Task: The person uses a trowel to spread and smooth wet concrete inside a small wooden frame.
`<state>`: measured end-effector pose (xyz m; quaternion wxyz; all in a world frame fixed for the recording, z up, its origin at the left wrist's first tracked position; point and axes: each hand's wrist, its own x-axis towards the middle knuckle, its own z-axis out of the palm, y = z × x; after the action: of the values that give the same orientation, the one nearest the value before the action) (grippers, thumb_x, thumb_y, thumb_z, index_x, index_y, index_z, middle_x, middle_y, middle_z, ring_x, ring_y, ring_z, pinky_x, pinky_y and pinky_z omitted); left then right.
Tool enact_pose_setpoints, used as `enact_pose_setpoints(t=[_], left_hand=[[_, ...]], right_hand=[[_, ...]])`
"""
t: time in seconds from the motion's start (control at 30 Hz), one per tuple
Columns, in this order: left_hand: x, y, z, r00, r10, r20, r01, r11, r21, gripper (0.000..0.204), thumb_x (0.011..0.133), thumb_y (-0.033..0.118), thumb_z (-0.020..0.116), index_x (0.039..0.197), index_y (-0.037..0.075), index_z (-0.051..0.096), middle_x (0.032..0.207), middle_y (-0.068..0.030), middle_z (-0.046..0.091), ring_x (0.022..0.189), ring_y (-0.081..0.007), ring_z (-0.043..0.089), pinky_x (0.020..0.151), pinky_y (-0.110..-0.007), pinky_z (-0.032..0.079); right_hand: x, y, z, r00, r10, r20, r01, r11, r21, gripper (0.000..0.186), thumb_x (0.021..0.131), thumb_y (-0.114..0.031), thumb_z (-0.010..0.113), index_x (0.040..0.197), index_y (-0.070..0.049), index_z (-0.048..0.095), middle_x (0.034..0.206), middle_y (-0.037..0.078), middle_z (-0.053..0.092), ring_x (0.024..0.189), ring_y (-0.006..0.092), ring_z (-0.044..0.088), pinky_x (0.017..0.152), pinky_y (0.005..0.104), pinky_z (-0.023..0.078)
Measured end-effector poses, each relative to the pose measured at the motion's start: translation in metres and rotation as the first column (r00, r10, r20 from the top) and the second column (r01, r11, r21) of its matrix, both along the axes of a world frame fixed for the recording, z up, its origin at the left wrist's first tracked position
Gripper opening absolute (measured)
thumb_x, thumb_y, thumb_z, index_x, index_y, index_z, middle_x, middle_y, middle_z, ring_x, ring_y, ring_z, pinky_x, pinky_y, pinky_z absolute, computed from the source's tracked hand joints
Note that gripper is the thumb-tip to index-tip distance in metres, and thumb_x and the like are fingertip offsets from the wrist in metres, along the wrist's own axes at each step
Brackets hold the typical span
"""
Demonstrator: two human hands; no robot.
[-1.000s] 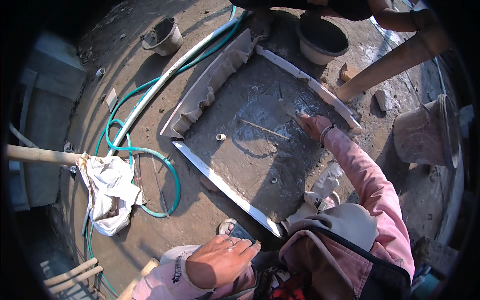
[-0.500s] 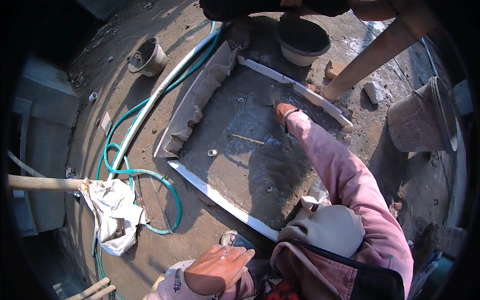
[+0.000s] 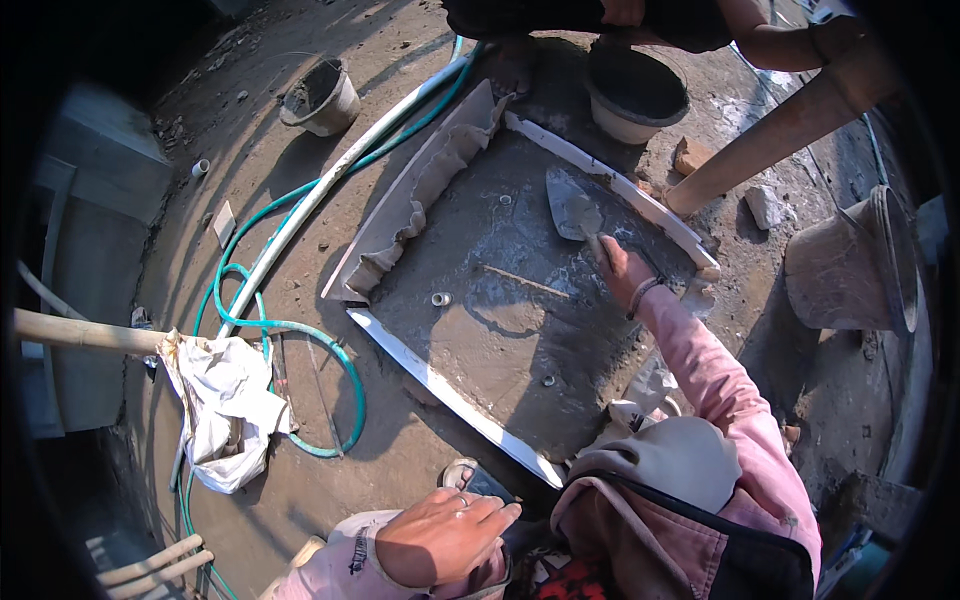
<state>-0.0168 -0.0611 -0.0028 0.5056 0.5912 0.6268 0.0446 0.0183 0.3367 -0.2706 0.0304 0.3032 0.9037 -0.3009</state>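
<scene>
My right hand (image 3: 624, 273) is wrapped round the handle of a pointing trowel (image 3: 572, 207). The trowel's grey blade lies over wet cement (image 3: 470, 225) inside a frame of white boards (image 3: 440, 385). Short white pipe ends poke up from the cement, one pipe stub (image 3: 441, 299) near the left board. A thin stick (image 3: 524, 281) lies on the surface, left of my right hand. My left hand (image 3: 445, 535), with a ring on one finger, rests with its fingers stretched out by my knee and holds nothing.
A bucket of dark mix (image 3: 637, 88) stands beyond the frame, near another person (image 3: 600, 22). A larger bucket (image 3: 850, 262) lies tilted at right, by a slanting pole (image 3: 770, 130). At left are a small bucket (image 3: 325, 98), a green hose (image 3: 350, 390) and a white sack (image 3: 222, 405).
My right hand has drawn back toward me and to the right, and the trowel blade now shows fully. The whole view has shifted slightly. My left hand stays by my knee.
</scene>
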Motion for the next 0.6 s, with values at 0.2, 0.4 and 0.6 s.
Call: enact_pose_setpoints(t=[0.2,0.4,0.6], left_hand=[[0.001,-0.004,0.008,0.995,0.080,-0.061,-0.084,0.995,-0.053,0.046,0.097,0.026,0.051,0.138,0.006,0.045,0.128,-0.0191,0.059,0.114,-0.0357,0.059,0.096,-0.046,0.044],[0.003,-0.002,0.004,0.994,0.062,-0.087,-0.068,0.995,-0.068,0.046,0.098,0.028,0.051,0.138,0.007,0.045,0.129,-0.0192,0.059,0.113,-0.0367,0.059,0.096,-0.047,0.045],[0.001,-0.008,0.004,0.998,0.054,-0.043,-0.054,0.999,-0.002,0.047,0.096,0.025,0.054,0.138,0.005,0.045,0.130,-0.0182,0.058,0.114,-0.0365,0.059,0.096,-0.046,0.045]], right_hand=[[-0.146,0.029,-0.018,0.967,0.246,0.066,-0.253,0.956,0.145,0.031,0.096,-0.022,0.047,0.120,-0.008,0.060,0.118,0.021,0.065,0.110,0.0401,0.063,0.091,0.0485,0.050],[-0.176,0.050,-0.030,0.919,0.227,0.324,-0.317,0.912,0.260,0.038,0.100,-0.026,0.039,0.127,-0.009,0.058,0.125,0.021,0.062,0.117,0.0389,0.060,0.097,0.0494,0.047],[-0.105,0.019,-0.027,0.982,0.016,0.190,-0.043,0.989,0.139,0.033,0.097,-0.022,0.042,0.122,-0.007,0.058,0.116,0.023,0.065,0.108,0.0413,0.062,0.091,0.0484,0.051]])
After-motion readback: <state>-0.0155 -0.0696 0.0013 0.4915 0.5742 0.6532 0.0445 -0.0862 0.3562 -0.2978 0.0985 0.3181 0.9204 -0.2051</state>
